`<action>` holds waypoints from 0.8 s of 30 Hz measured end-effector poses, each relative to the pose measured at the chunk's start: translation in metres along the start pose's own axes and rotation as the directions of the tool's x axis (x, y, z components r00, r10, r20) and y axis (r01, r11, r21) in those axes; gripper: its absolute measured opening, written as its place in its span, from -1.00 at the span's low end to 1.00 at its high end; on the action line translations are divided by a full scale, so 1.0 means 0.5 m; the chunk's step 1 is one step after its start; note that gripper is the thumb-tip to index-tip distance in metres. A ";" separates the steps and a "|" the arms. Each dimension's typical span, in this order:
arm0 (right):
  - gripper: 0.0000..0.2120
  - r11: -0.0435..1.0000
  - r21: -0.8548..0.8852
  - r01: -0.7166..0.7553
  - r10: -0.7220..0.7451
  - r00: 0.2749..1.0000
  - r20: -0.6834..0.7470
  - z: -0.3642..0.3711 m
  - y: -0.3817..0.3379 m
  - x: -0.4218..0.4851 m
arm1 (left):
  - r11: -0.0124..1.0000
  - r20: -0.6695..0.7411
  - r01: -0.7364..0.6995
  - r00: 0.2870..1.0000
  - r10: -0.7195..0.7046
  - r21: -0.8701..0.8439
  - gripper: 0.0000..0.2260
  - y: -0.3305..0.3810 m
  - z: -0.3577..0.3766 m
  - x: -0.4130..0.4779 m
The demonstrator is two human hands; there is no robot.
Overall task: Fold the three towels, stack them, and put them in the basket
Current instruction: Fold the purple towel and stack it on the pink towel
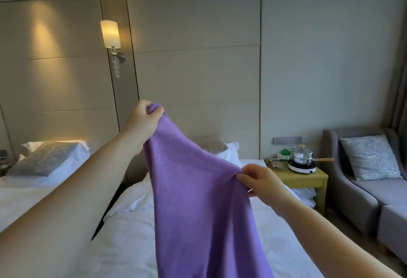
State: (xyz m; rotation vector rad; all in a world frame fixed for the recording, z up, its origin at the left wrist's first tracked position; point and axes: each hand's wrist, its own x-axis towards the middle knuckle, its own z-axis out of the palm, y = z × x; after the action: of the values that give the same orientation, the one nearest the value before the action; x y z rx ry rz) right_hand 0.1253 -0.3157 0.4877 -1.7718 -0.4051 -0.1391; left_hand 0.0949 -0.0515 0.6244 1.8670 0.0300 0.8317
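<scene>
A purple towel [198, 200] with a fine ribbed knit hangs in mid-air above a white-sheeted bed [132, 244], held up by two bare hands. The left hand [144, 120] is raised higher, its fingers curled around a bunched top corner of the cloth. The right hand [262, 180] is lower and to the right, pinching the towel's edge between thumb and fingertips. The fabric stretches in a slanted line between the two grips, then drapes down in soft folds out of the bottom of the view.

Behind the towel, white pillows [229, 152] and a patterned cushion lie at the head of the bed. A second bed [33, 189] with a grey patterned cushion [44, 158] stands to the left. A lit wall lamp [110, 34] with a cylindrical shade and glass beads hangs on the beige panelled wall [193, 68]. To the right, a yellow wooden bedside table [306, 178] carries a steel lidded pot [302, 156] with a wooden handle, sitting on a round white hotplate [302, 168]. Further right is a grey upholstered armchair [356, 200] holding a pale branch-patterned cushion [370, 156].
</scene>
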 end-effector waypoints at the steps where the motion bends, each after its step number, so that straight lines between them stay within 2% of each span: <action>1: -0.84 1.000 0.031 0.001 -0.001 1.000 -0.018 -0.001 -0.017 0.006 | 0.997 0.035 0.013 0.999 -0.016 0.077 -0.75 -0.027 -0.007 -0.006; 3: -0.85 0.999 0.049 0.023 -0.022 1.000 -0.022 0.011 -0.054 0.015 | 0.981 0.200 0.029 0.977 -0.068 0.190 -0.54 -0.072 -0.008 -0.036; 4: -0.85 0.998 0.050 0.031 -0.031 0.999 -0.006 0.023 -0.067 0.017 | 0.977 0.325 0.013 0.942 -0.082 0.211 -0.46 -0.090 -0.003 -0.057; 6: -0.87 0.998 0.042 0.042 -0.043 0.999 0.023 0.055 -0.088 0.017 | 0.968 0.562 -0.089 0.825 -0.060 0.234 -0.38 -0.118 0.020 -0.104; 8: -0.89 0.998 0.020 0.061 -0.062 0.998 0.031 0.086 -0.101 0.014 | 0.958 0.698 -0.189 0.715 -0.017 0.217 -0.47 -0.145 0.051 -0.139; 10: -0.91 0.998 0.000 0.069 -0.069 0.997 0.021 0.107 -0.104 0.008 | 0.973 0.739 -0.182 0.674 0.019 0.141 -0.75 -0.166 0.079 -0.151; 11: -0.91 0.998 -0.002 0.067 -0.067 0.998 0.004 0.111 -0.102 0.004 | 0.980 0.725 -0.171 0.687 0.041 0.106 -0.86 -0.174 0.089 -0.150; 13: -0.90 0.998 -0.001 0.062 -0.062 0.998 -0.021 0.110 -0.089 -0.011 | 0.981 0.654 -0.176 0.752 0.082 0.079 -0.84 -0.182 0.096 -0.134; 15: -0.92 0.997 -0.056 0.047 -0.045 0.998 0.038 0.104 -0.064 -0.036 | 0.990 0.565 -0.136 0.821 0.085 0.048 -0.83 -0.182 0.096 -0.114; 18: -0.71 0.979 -0.205 -0.019 0.062 0.977 0.205 0.123 -0.017 -0.076 | 0.997 0.417 -0.071 0.906 0.070 -0.012 -0.82 -0.163 0.095 -0.094; 20: -0.63 0.937 -0.348 -0.037 0.119 0.969 0.217 0.147 0.014 -0.085 | 0.995 0.342 -0.016 0.939 0.048 -0.095 -0.81 -0.142 0.092 -0.080; 22: -0.77 0.876 -0.482 -0.006 0.111 0.976 0.189 0.162 0.039 -0.082 | 0.976 0.294 0.033 0.955 0.033 -0.217 -0.77 -0.120 0.081 -0.062; 23: -0.86 0.864 -0.503 -0.008 0.105 0.981 0.165 0.164 0.046 -0.078 | 0.965 0.264 0.041 0.964 0.030 -0.259 -0.77 -0.111 0.071 -0.050; 24: -0.86 0.879 -0.475 -0.031 0.104 0.986 0.129 0.161 0.050 -0.072 | 0.957 0.227 0.044 0.974 0.023 -0.288 -0.77 -0.104 0.057 -0.038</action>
State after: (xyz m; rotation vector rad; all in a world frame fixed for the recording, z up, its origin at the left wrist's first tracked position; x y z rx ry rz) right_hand 0.0906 -0.2499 0.4343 -2.2883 -0.4423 -0.0553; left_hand 0.1142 -0.0580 0.5653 1.6679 -0.2166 0.5737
